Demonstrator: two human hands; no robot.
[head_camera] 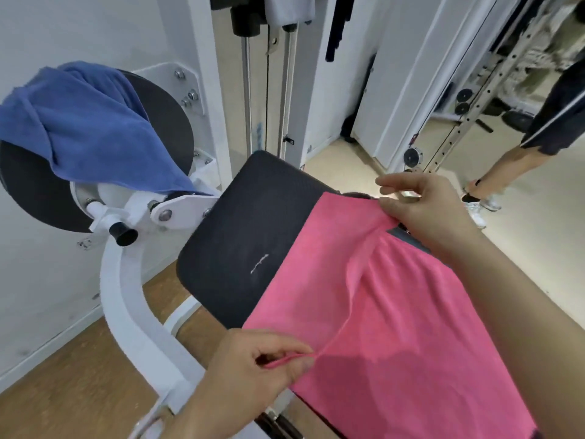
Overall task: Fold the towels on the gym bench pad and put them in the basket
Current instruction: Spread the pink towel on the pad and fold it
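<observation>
Now you have two towels: one blue towel (91,128) draped over the round roller (164,122) at left, one pink towel (389,305) spread on the black pad (253,229). Your left hand (253,375) pinches the pink towel's near edge; your right hand (424,210) pinches its far corner, other fingers loosely spread.

white machine arm (126,299) curving up off the wood floor (63,375), black knob (123,233) at its pivot. steel guide rods (246,90) stand behind. far right, a person's leg (506,166) beside a perforated rack post (468,112).
</observation>
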